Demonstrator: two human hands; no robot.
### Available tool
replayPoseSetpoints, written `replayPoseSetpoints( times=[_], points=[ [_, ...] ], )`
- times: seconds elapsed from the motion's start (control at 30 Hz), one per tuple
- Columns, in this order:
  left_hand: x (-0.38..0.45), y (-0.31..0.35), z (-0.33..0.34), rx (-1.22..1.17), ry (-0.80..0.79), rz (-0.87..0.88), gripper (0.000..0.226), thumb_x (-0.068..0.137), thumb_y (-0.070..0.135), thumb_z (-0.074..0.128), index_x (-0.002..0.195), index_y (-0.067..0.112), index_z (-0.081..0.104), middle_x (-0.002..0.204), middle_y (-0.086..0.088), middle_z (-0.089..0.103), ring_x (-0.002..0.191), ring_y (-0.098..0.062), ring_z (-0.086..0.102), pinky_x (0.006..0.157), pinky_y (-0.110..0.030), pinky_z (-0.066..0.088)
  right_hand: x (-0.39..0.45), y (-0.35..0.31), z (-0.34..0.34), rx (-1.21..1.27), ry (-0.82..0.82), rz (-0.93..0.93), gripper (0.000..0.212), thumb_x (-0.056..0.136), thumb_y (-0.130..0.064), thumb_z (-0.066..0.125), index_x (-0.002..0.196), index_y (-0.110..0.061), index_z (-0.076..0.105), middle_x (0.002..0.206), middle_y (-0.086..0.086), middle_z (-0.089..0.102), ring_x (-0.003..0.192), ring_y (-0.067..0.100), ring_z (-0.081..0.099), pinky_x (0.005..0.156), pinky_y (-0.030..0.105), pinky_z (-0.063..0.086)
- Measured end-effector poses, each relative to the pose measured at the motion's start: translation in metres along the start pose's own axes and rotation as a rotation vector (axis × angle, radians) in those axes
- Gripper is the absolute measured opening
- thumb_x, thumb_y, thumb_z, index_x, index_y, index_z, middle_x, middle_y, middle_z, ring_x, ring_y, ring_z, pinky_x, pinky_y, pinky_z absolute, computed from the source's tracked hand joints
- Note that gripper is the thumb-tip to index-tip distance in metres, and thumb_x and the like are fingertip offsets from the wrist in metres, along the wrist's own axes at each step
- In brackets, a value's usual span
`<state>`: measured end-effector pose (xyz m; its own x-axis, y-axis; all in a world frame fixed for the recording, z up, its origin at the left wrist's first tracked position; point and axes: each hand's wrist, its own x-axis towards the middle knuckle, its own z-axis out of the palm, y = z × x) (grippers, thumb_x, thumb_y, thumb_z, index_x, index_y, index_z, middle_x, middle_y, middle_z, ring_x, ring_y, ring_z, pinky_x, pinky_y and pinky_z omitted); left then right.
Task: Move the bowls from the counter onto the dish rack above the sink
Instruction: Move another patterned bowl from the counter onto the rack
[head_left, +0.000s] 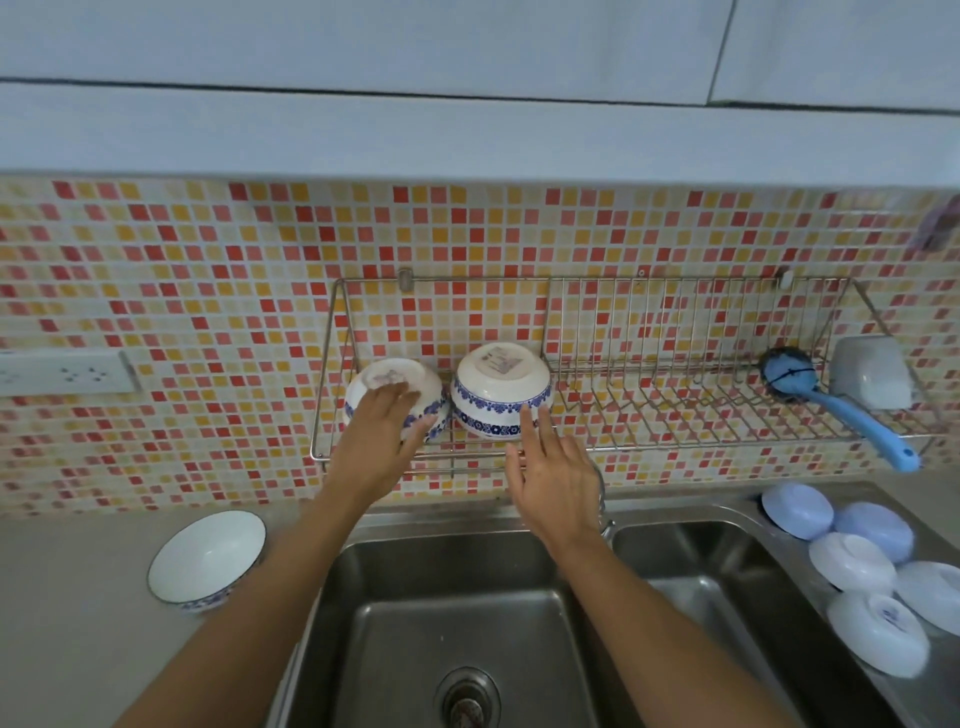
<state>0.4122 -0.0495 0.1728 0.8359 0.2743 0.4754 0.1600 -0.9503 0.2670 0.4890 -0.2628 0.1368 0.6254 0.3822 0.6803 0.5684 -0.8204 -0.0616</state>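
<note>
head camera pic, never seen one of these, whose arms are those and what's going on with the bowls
There is one picture, taken by a wide-angle camera worn on a person's head and looking forward and down. So the two bare arms belong to the wearer; no robot is involved.

The person faces a steel double sink with a wire dish rack on the tiled wall above it. Two blue-patterned bowls sit upside down in the rack. The left hand rests flat on the left bowl. The right hand is open, its fingertips at the right bowl; it grips nothing.

One matching bowl stands upright on the counter, left of the sink. On the right lie several upturned pale bowls. A blue dish brush and a white cup sit at the rack's right end.
</note>
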Motion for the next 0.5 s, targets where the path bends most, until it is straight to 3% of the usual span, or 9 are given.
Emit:
replayPoseSetpoints(
  times=[0.07, 0.2, 0.37, 0.5],
  points=[
    [-0.011, -0.003, 0.002, 0.126, -0.008, 0.048, 0.076, 0.091, 0.066, 0.008, 0.145, 0.021, 0.035, 0.155, -0.004, 0.030, 0.144, -0.022, 0.024, 0.118, -0.041, 0.013, 0.000, -0.001, -0.002, -0.012, -0.040, 0.001, 0.054, 0.098, -0.044, 0.032, 0.136, -0.011, 0.052, 0.134, 0.013, 0.058, 0.104, 0.028, 0.068, 0.089, 0.042, 0.056],
    [-0.022, -0.009, 0.007, 0.249, -0.088, 0.054, 0.086, 0.084, 0.069, -0.013, 0.152, 0.021, 0.009, 0.159, 0.003, 0.001, 0.144, -0.013, -0.009, 0.115, -0.034, -0.011, -0.001, -0.005, -0.003, -0.011, -0.096, 0.005, 0.056, 0.099, -0.042, 0.026, 0.139, -0.009, 0.049, 0.140, 0.011, 0.053, 0.105, 0.028, 0.067, 0.096, 0.045, 0.052],
    [-0.018, -0.005, 0.002, 0.273, -0.169, 0.034, 0.085, 0.081, 0.066, -0.015, 0.152, 0.021, 0.000, 0.160, 0.003, -0.003, 0.147, -0.014, -0.008, 0.115, -0.035, -0.009, 0.001, -0.010, -0.007, 0.019, -0.155, 0.051, 0.061, 0.098, -0.042, 0.019, 0.142, -0.009, 0.044, 0.144, 0.009, 0.050, 0.116, 0.024, 0.060, 0.105, 0.042, 0.040],
    [-0.028, -0.002, -0.002, 0.260, -0.161, 0.005, 0.084, 0.082, 0.062, -0.018, 0.152, 0.018, -0.001, 0.161, 0.001, -0.002, 0.148, -0.017, -0.005, 0.116, -0.037, -0.010, 0.005, -0.010, -0.011, 0.067, -0.260, 0.079, 0.065, 0.097, -0.045, 0.009, 0.149, -0.012, 0.032, 0.154, 0.007, 0.036, 0.141, 0.023, 0.035, 0.118, 0.042, 0.018]
  ],
)
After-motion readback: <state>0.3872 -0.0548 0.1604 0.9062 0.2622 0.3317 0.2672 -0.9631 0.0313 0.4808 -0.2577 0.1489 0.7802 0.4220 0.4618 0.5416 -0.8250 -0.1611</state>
